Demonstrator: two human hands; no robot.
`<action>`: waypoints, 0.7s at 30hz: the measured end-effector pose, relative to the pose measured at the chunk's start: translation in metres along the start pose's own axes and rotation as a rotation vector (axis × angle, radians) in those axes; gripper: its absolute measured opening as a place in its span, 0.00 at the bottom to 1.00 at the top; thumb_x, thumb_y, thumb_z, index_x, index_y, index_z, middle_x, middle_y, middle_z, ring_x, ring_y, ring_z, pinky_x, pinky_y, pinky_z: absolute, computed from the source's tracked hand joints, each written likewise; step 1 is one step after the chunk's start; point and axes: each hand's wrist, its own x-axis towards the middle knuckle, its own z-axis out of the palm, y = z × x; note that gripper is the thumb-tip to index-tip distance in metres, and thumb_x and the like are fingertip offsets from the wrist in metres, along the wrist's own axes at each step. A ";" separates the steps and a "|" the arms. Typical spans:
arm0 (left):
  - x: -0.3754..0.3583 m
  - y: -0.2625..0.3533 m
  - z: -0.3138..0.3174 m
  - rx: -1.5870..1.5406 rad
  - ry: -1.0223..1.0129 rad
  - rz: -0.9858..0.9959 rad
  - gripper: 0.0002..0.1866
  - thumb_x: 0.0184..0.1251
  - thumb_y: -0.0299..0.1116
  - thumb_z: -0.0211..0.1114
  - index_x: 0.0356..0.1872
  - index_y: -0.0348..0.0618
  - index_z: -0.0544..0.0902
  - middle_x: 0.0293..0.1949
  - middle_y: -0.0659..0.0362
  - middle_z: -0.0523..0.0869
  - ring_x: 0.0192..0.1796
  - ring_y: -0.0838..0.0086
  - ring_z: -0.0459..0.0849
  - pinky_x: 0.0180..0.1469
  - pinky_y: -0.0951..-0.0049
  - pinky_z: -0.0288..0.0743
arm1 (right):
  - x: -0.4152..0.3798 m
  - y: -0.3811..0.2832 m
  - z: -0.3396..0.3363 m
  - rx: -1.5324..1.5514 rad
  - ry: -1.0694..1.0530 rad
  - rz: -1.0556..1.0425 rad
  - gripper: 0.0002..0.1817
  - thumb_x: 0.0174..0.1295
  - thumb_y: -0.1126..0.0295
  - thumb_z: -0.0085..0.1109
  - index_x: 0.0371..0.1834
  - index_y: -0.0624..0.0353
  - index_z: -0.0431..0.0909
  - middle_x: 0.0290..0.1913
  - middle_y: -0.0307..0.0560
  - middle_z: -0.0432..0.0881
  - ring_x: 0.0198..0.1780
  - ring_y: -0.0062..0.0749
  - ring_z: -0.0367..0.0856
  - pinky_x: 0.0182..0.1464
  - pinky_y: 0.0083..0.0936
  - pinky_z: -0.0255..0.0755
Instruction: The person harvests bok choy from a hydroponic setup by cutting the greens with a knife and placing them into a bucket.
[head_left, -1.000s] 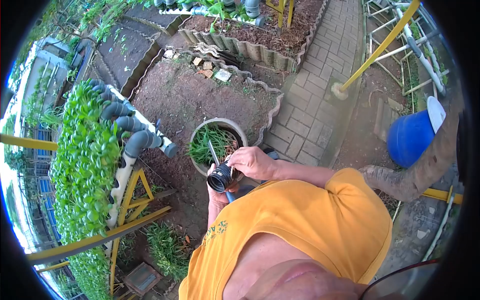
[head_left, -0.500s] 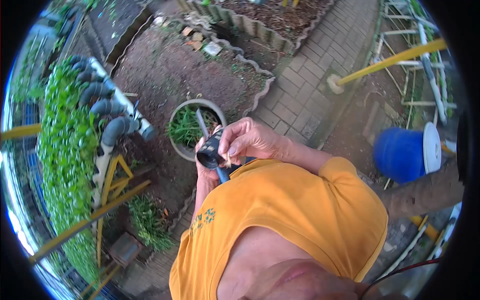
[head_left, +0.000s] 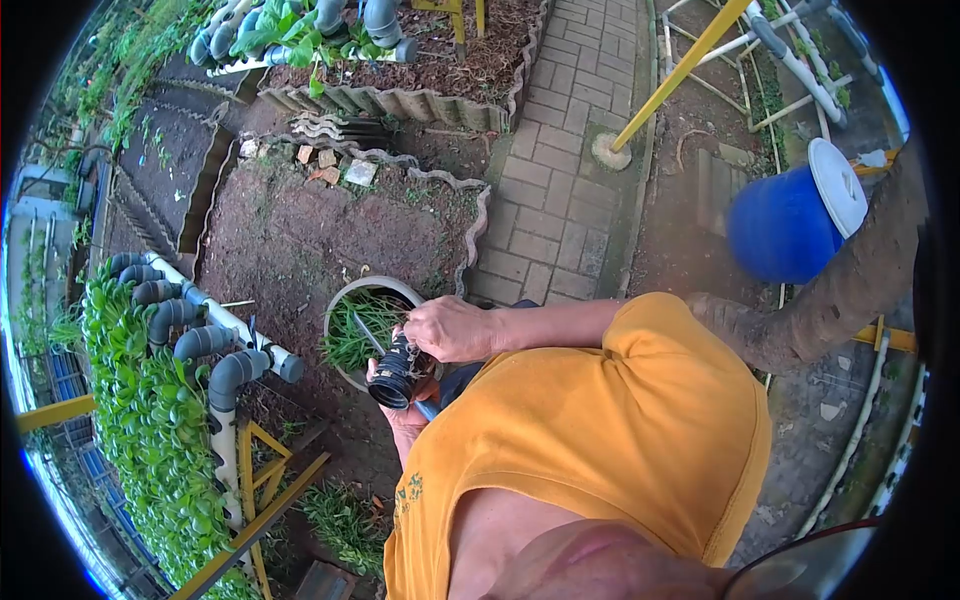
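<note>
In the head view, my left hand (head_left: 407,422) is wrapped round a black ribbed hollow cylinder (head_left: 395,378), whose open round end points down toward me. Pale fibrous bits cling to its side. A long tool with a thin grey blade (head_left: 368,333) and a blue handle (head_left: 428,409) lies behind the cylinder, seemingly in the same hand. My right hand (head_left: 447,329) is closed against the cylinder's upper side, its fingertips partly hidden, so what they pinch cannot be made out. Just beyond my hands stands a round pot (head_left: 408,289) with green grass-like plants (head_left: 350,322).
Leafy plants (head_left: 150,430) grow along grey and white pipes (head_left: 237,380) on a yellow frame (head_left: 262,520) at left. A blue barrel (head_left: 785,228) with a white lid stands right, near a trunk (head_left: 840,290). A paved path (head_left: 540,170) runs ahead, beside wavy bed edging (head_left: 475,225).
The view has shifted, with more of the path and beds showing. My right hand's fingers, earlier pinching pale fibres by the cylinder's open end, are now curled at its upper side.
</note>
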 end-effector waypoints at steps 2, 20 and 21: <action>0.004 0.002 -0.003 0.001 -0.009 -0.005 0.30 0.68 0.59 0.54 0.62 0.50 0.74 0.42 0.51 0.84 0.15 0.76 0.69 0.17 0.78 0.66 | -0.001 0.001 -0.002 0.129 0.009 0.005 0.07 0.52 0.72 0.57 0.30 0.63 0.82 0.25 0.57 0.82 0.31 0.51 0.83 0.37 0.40 0.76; -0.012 0.000 -0.026 0.022 0.057 0.137 0.33 0.67 0.62 0.55 0.60 0.44 0.73 0.45 0.53 0.79 0.32 0.63 0.72 0.31 0.66 0.72 | 0.080 0.039 -0.118 0.852 0.073 0.075 0.07 0.58 0.81 0.64 0.39 0.68 0.86 0.35 0.47 0.88 0.35 0.23 0.84 0.38 0.18 0.78; -0.013 0.001 -0.027 0.018 0.054 0.141 0.34 0.67 0.62 0.55 0.60 0.44 0.73 0.46 0.53 0.79 0.33 0.62 0.73 0.33 0.65 0.73 | 0.087 0.047 -0.112 0.646 0.211 0.124 0.07 0.58 0.81 0.63 0.39 0.68 0.86 0.35 0.47 0.88 0.35 0.22 0.84 0.38 0.18 0.78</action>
